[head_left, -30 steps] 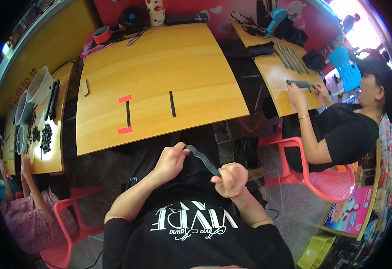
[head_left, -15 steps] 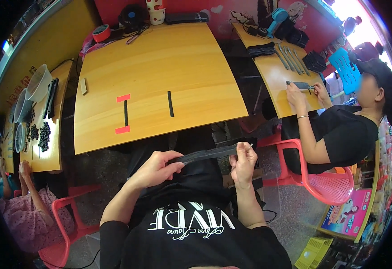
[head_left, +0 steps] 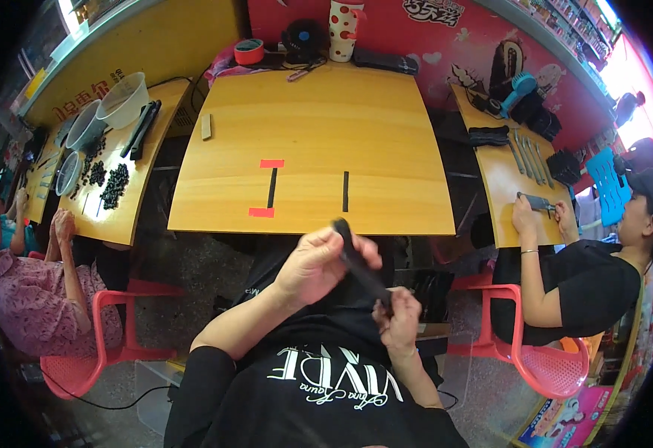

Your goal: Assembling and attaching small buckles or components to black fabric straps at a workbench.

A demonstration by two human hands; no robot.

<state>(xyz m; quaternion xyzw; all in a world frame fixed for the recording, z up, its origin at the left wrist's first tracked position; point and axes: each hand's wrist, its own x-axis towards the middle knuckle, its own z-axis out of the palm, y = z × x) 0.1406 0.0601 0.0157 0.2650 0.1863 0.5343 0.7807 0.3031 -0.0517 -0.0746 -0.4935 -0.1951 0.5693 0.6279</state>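
Note:
A dark, narrow strip (head_left: 365,273), apparently cloth, slants in front of my lap between my two hands, smeared a little by motion. My left hand (head_left: 317,263) grips its upper end just off the table's front edge, the thumb on top and the other fingers partly behind it. Lower and to the right, my right hand (head_left: 400,319) is closed around the other end. Beyond the hands, the yellow wooden table (head_left: 319,112) bears a black line (head_left: 272,188) between two red tape pieces (head_left: 272,163), and a second black line (head_left: 345,192).
A small wooden block (head_left: 206,127) lies at the table's left. Along the back stand a tape roll (head_left: 249,51), a black fan (head_left: 303,42) and a dotted cup (head_left: 344,31). At the right table a person (head_left: 558,280) handles a dark strip; another person (head_left: 39,299) sits left near plastic tubs (head_left: 123,101).
The strip has turned from nearly level to steeply slanted. My left hand has moved up and right; my right hand has dropped lower. The view has shifted, too.

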